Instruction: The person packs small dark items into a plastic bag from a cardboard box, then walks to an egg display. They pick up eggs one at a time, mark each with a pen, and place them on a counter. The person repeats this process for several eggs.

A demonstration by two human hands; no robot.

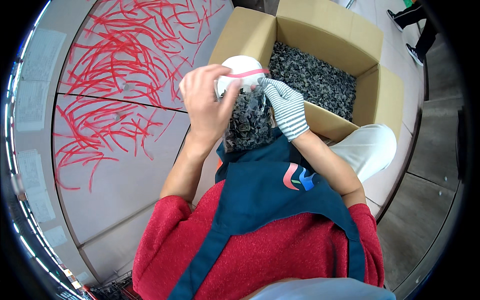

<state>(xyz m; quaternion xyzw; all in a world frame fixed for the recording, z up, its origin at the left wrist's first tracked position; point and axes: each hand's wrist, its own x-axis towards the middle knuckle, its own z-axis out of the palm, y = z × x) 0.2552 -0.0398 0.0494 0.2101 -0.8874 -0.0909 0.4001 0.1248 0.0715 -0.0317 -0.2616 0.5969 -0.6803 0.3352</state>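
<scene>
A clear plastic bag (248, 122) of dark, crinkled dried pieces, which look like wood ear fungus, stands upright in front of my apron. My bare left hand (206, 102) is at the bag's left upper side, fingers bent around the upper plastic. On the other side my right hand (286, 106), in a grey-and-white striped glove, pinches at the bag's upper right. A flat red tie strip (248, 73) runs between both hands above the bag, with its right end at the gloved fingertips. Its left end is hidden behind my left fingers.
An open cardboard box (327, 22) holds a mass of the same dark pieces (312, 75). Many loose red strips (135, 45) lie scattered over the pale grey surface at my left. My white-clad knee (367, 150) is beside the box. Another person's shoes (414, 54) show at the far right.
</scene>
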